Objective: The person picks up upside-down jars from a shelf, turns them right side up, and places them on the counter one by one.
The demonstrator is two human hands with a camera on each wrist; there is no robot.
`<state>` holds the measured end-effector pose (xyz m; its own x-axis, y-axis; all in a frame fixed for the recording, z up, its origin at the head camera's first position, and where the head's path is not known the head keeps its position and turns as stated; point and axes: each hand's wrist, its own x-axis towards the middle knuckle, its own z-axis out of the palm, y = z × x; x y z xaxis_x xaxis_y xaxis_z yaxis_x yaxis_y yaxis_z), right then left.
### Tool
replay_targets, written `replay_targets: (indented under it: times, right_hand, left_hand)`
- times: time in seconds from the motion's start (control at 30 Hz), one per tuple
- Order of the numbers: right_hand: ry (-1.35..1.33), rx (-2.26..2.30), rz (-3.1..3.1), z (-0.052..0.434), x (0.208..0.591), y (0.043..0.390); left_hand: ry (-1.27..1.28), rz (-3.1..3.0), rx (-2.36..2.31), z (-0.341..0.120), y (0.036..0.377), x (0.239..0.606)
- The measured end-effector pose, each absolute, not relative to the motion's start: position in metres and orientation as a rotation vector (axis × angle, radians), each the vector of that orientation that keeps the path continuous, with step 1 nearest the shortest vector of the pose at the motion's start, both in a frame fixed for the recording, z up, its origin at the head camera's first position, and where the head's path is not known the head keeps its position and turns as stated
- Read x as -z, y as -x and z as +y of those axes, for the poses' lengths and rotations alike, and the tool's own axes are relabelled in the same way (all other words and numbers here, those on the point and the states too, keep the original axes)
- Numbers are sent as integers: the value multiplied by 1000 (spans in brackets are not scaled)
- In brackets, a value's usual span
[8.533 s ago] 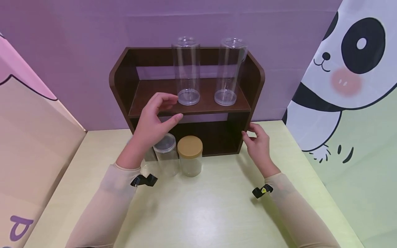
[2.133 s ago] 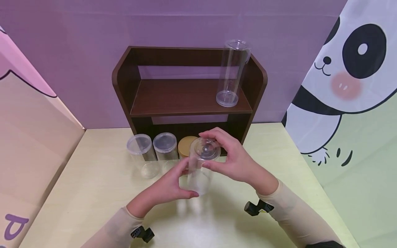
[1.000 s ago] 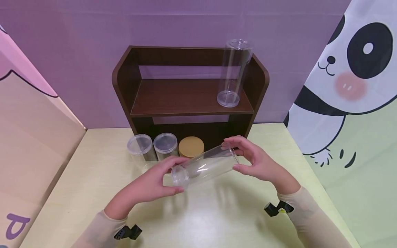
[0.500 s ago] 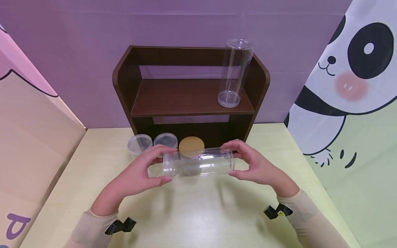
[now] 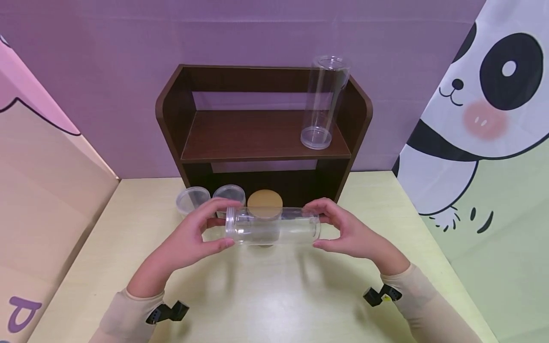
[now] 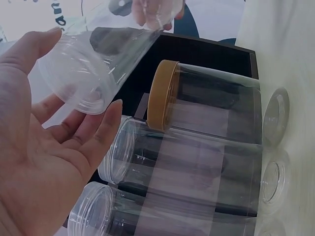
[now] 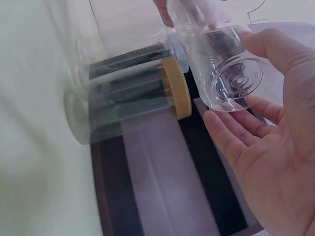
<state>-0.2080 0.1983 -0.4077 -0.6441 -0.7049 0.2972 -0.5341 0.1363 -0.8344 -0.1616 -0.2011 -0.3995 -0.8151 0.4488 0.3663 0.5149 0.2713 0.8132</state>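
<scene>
A tall clear jar (image 5: pixel 272 226) lies level in the air between my two hands, just above the table (image 5: pixel 266 295) in front of the shelf. My left hand (image 5: pixel 214 226) grips its lidded end; in the left wrist view the lid (image 6: pixel 88 64) sits between thumb and fingers (image 6: pixel 106 125). My right hand (image 5: pixel 327 227) holds the base end; in the right wrist view the base (image 7: pixel 235 81) rests against the fingertips (image 7: pixel 221 125). A second tall clear jar (image 5: pixel 321 102) stands upright at the right of the dark wooden shelf (image 5: pixel 257 136).
Three shorter jars stand on the table in front of the shelf's lower opening: two with clear lids (image 5: pixel 191 200) (image 5: pixel 229 193) and one with a tan lid (image 5: pixel 264 202). Patterned panels wall in the left, back and right sides.
The jar, taken off the shelf earlier, has turned from a tilt to level in the last second. Both hands hold its ends and have shifted it slightly towards the shelf.
</scene>
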Motion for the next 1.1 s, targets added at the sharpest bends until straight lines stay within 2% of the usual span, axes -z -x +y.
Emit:
replay_targets:
  times: [0.77,1.1]
  right_hand:
    - [1190,1522,2198,166,459,205]
    - [1252,1557,2182,148,466,205]
  left_hand:
    - [985,-2319,1635,-184,170,383]
    - [1024,-2379,1575,-166,173,374]
